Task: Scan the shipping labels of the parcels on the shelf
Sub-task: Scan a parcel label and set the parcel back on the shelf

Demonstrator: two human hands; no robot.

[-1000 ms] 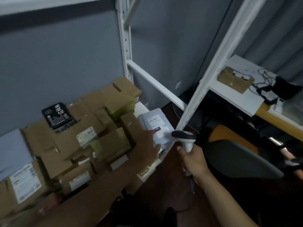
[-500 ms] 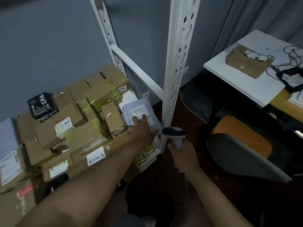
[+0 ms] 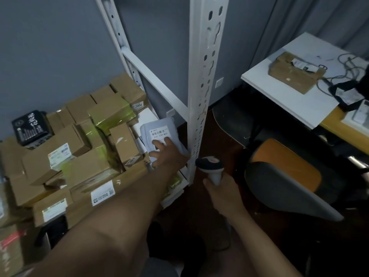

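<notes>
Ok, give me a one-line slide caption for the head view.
Left hand rests on a grey parcel at the shelf's edge while the right hand holds a scanner beside it.

Grey mailer (image 3: 159,134), white shipping label (image 3: 159,133) face-up, at shelf's right end beside stacked brown parcels (image 3: 83,156)

White label (image 3: 159,134) on the grey parcel (image 3: 157,126): reads "231 239 K01". Small sticker (image 3: 138,105) on a brown box (image 3: 127,90): reads "2004". Other labels: print too small to read.
</notes>
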